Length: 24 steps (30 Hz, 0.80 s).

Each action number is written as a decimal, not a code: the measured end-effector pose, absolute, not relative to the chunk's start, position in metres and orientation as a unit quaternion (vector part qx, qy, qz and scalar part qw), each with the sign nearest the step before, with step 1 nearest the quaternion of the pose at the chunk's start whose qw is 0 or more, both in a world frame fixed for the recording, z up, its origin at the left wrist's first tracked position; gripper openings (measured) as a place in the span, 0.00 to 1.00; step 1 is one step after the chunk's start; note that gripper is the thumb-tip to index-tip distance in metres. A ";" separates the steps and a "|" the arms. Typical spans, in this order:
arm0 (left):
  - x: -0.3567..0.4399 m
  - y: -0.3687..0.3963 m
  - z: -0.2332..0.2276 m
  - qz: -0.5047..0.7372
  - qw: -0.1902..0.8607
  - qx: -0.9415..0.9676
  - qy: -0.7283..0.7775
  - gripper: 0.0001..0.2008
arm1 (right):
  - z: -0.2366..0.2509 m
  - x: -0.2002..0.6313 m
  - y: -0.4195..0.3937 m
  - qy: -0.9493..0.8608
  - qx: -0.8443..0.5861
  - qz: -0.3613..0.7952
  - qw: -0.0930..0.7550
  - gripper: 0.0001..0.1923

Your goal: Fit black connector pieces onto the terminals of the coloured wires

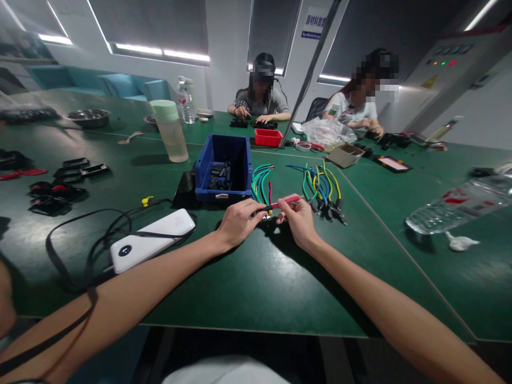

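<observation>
A: Hands?
B: Left hand [239,218] has its fingers pinched on the dark connector end of a red wire [285,202]. Right hand [299,217] pinches the same wire further along, thumb and forefinger pressed on it.
A: Where's the wire?
B: Held just above the green table [256,277], between both hands, in front of the blue bin [224,168].
A: Around it?
B: Bundle of coloured wires [320,186] just right of the bin, white power bank [150,239] to the left, two other people seated at the far side.
</observation>
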State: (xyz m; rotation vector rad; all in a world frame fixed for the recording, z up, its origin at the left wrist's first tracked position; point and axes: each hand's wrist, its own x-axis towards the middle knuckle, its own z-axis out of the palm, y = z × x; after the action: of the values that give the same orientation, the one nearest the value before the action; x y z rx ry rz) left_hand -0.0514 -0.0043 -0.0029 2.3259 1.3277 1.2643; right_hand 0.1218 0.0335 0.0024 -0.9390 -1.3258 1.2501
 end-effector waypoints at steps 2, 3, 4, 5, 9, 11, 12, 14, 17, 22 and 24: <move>-0.051 -0.004 -0.003 0.427 0.090 0.781 0.447 0.11 | 0.001 0.122 0.034 -0.546 -0.396 0.527 0.517 0.15; -0.051 -0.004 -0.003 0.427 0.089 0.781 0.447 0.11 | 0.001 0.121 0.034 -0.543 -0.397 0.530 0.517 0.15; -0.051 -0.004 -0.003 0.427 0.088 0.781 0.447 0.10 | 0.000 0.121 0.035 -0.539 -0.397 0.533 0.518 0.15; -0.051 -0.004 -0.002 0.426 0.088 0.781 0.448 0.10 | -0.001 0.121 0.035 -0.534 -0.395 0.537 0.519 0.15; -0.050 -0.004 -0.002 0.427 0.090 0.779 0.451 0.10 | -0.001 0.121 0.035 -0.515 -0.389 0.554 0.526 0.15; -0.050 -0.003 -0.003 0.432 0.092 0.777 0.449 0.10 | -0.001 0.121 0.035 -0.505 -0.388 0.561 0.529 0.16; -0.050 -0.003 -0.003 0.434 0.094 0.777 0.447 0.10 | 0.000 0.121 0.035 -0.501 -0.387 0.564 0.530 0.16; -0.050 -0.003 -0.004 0.438 0.100 0.776 0.443 0.10 | 0.000 0.121 0.035 -0.495 -0.387 0.568 0.532 0.17; -0.051 -0.003 -0.003 0.438 0.109 0.778 0.438 0.10 | 0.000 0.121 0.035 -0.493 -0.387 0.572 0.529 0.18; -0.051 -0.004 -0.002 0.438 0.112 0.777 0.438 0.10 | -0.002 0.122 0.035 -0.493 -0.387 0.570 0.531 0.18; -0.051 -0.004 -0.002 0.437 0.112 0.777 0.439 0.10 | -0.002 0.121 0.035 -0.494 -0.385 0.570 0.532 0.17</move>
State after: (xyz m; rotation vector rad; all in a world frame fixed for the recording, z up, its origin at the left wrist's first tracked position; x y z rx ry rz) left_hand -0.0507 -0.0039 -0.0023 2.2806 1.2884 1.2836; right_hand 0.1215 0.0352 -0.0016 -0.9187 -1.1776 1.3593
